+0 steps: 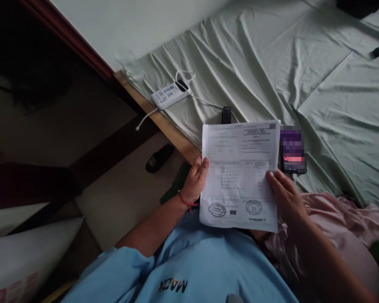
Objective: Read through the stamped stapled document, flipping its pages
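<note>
A printed sheet of paper [240, 176] is held up in front of my chest, with a form, two oval stamps near its lower edge and text that is too small to read. My left hand [194, 181] pinches its left edge, thumb on the printed side; a red string circles that wrist. On the opposite edge my right hand [284, 191] grips the paper, thumb in front and most fingers behind. Just beyond that hand lies a phone [293, 149] with a lit, blurred screen and a cable at its near end.
A white power bank or adapter [170, 96] with a white cable rests by the bed's wooden edge [158, 122]. A small black item [226, 115] pokes out past the paper. Pale green sheet [255, 71] covers the bed. A dark slipper [159, 158] lies on the floor.
</note>
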`<state>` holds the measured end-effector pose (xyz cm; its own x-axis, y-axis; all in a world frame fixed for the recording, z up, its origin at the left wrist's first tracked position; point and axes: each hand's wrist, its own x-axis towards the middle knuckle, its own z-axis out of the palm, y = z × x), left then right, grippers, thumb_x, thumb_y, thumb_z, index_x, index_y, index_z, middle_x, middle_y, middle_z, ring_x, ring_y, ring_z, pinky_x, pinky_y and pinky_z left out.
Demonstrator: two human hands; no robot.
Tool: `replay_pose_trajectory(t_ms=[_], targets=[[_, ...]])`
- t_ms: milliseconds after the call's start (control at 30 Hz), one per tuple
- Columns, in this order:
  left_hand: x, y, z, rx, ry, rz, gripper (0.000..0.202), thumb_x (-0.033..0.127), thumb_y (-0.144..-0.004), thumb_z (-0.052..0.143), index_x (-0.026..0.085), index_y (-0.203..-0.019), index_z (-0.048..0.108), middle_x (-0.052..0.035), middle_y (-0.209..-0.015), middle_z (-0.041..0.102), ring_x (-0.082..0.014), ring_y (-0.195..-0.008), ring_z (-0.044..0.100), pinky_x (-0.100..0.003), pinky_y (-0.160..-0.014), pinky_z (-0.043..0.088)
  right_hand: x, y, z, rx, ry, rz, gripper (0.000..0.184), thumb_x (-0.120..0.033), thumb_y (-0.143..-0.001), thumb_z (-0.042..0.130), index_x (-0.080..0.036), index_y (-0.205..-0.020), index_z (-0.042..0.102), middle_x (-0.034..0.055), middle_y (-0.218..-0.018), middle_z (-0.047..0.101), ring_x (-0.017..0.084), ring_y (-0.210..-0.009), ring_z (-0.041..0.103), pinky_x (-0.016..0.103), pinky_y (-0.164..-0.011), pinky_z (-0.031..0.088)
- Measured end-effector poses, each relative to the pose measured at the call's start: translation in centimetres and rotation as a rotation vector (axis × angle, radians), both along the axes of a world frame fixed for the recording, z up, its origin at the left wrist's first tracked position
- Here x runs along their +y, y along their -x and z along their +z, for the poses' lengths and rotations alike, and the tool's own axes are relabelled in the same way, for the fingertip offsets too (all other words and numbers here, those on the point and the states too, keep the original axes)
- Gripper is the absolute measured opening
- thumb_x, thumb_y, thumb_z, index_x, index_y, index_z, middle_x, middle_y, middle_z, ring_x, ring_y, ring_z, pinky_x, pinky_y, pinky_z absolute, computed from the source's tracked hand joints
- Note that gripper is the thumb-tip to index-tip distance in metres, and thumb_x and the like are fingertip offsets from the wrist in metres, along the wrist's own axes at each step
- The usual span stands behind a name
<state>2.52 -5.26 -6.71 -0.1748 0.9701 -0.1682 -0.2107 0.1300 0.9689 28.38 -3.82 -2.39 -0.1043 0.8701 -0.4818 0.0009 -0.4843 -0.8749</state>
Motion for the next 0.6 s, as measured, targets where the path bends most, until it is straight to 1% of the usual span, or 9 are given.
replay_pose_trajectory(t_ms=[33, 100, 200, 267, 367, 433, 533, 600], targets=[[-0.2, -0.1, 0.2, 0.016, -0.003, -0.008, 0.047, 0.063, -0.099, 0.051, 0.019, -0.110, 0.062, -0.0089, -0.113, 0.070, -0.0215, -0.106, 0.065, -0.034, -0.095, 0.052, -0.2, -0.3, -0.1, -0.007, -0.001, 0.008, 0.046, -0.057, -0.087, 0.072, -0.028, -0.123, 0.070, 0.0044, -0.102, 0.077, 0.024, -0.090, 0.073, 0.030, -0.067, 0.059], [-0.6, -0.2, 0.3, 0.109, -0.004, 0.021, 0.048, 0.064, -0.099, 0.050, 0.018, -0.103, 0.062, -0.0084, -0.107, 0.070, -0.0206, -0.100, 0.065, -0.033, -0.092, 0.052, -0.3, -0.9, -0.5, -0.033, -0.005, 0.014, 0.045, -0.057, -0.087, 0.072, -0.029, -0.123, 0.070, 0.0035, -0.103, 0.077, 0.024, -0.089, 0.073, 0.030, -0.066, 0.059], [-1.2, -0.1, 0.1, 0.289, -0.006, 0.060, 0.050, 0.067, -0.098, 0.049, 0.018, -0.096, 0.061, -0.0081, -0.099, 0.068, -0.0209, -0.095, 0.063, -0.033, -0.090, 0.051, -0.2, -1.6, -1.1, -0.083, -0.010, -0.023, 0.041, -0.057, -0.087, 0.072, -0.033, -0.120, 0.072, 0.0010, -0.101, 0.078, 0.022, -0.084, 0.073, 0.028, -0.062, 0.057], [-1.6, 0.0, -0.2, 0.355, -0.011, 0.041, 0.052, 0.068, -0.098, 0.048, 0.018, -0.096, 0.061, -0.0078, -0.094, 0.067, -0.0213, -0.091, 0.062, -0.034, -0.087, 0.050, 0.1, -1.6, -1.2, -0.078, -0.006, -0.053, 0.040, -0.056, -0.088, 0.071, -0.033, -0.120, 0.073, 0.0010, -0.103, 0.078, 0.022, -0.084, 0.073, 0.028, -0.062, 0.057], [-1.9, -0.2, -0.4, 0.396, -0.002, 0.005, 0.054, 0.070, -0.098, 0.045, 0.019, -0.091, 0.060, -0.0059, -0.083, 0.063, -0.0201, -0.081, 0.058, -0.033, -0.079, 0.048, 0.7, -1.3, -1.1, -0.023, 0.008, -0.057, 0.042, -0.055, -0.085, 0.074, -0.029, -0.118, 0.074, 0.0037, -0.104, 0.078, 0.025, -0.090, 0.074, 0.032, -0.067, 0.060], [-1.9, -0.4, -0.3, 0.404, 0.008, 0.010, 0.055, 0.072, -0.098, 0.044, 0.019, -0.090, 0.058, -0.0052, -0.082, 0.062, -0.0193, -0.079, 0.057, -0.032, -0.076, 0.047, 1.0, -0.9, -1.2, -0.027, -0.001, -0.052, 0.044, -0.056, -0.083, 0.076, -0.026, -0.115, 0.074, 0.0052, -0.103, 0.078, 0.026, -0.092, 0.074, 0.033, -0.070, 0.061], [-1.1, -0.5, 0.2, 0.387, -0.003, -0.005, 0.054, 0.071, -0.099, 0.043, 0.019, -0.090, 0.056, -0.0039, -0.081, 0.060, -0.0178, -0.077, 0.055, -0.031, -0.075, 0.046, 1.0, -0.7, -1.6, -0.060, -0.032, -0.066, 0.044, -0.057, -0.084, 0.075, -0.025, -0.114, 0.074, 0.0055, -0.102, 0.078, 0.026, -0.093, 0.074, 0.034, -0.074, 0.062], [-0.1, -0.4, 0.6, 0.344, -0.026, -0.034, 0.051, 0.068, -0.101, 0.042, 0.019, -0.091, 0.055, -0.0037, -0.084, 0.060, -0.0169, -0.079, 0.056, -0.030, -0.078, 0.047, 0.8, -0.6, -1.9, -0.060, -0.047, -0.074, 0.044, -0.057, -0.085, 0.074, -0.026, -0.115, 0.074, 0.0051, -0.102, 0.078, 0.026, -0.094, 0.074, 0.034, -0.076, 0.062]])
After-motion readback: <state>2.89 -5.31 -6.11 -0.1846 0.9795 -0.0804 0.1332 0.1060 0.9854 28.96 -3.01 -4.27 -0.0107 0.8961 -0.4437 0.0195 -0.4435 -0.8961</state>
